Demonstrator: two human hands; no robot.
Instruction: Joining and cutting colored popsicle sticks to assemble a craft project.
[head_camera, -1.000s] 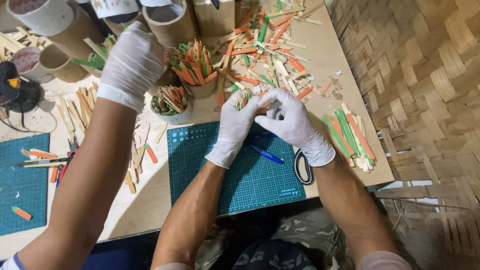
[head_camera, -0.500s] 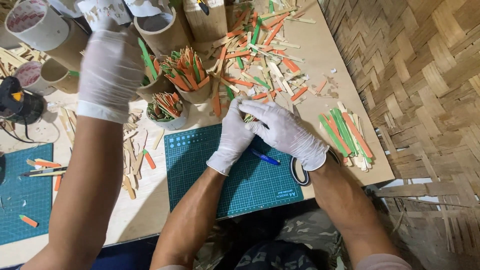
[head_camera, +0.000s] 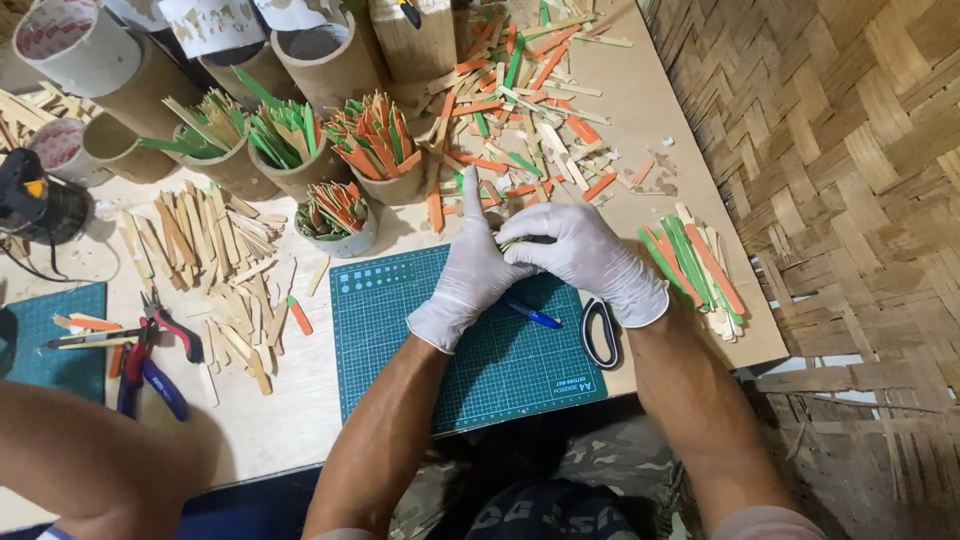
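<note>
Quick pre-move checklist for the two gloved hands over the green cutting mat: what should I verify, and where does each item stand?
1. Both hands gloved: left hand and right hand wear white gloves. Ok.
2. Grip on the small sticks: pinched between both hands' fingertips. Ok.
3. How many sticks are held: cannot tell, mostly hidden.
4. Green cutting mat under the hands: a blue pen lies on it. Not ok.
5. Scissors at the mat's right edge, close to the right wrist. Not ok.
6. Co-worker's arm at lower left, apart from the mat. Ok.
</note>
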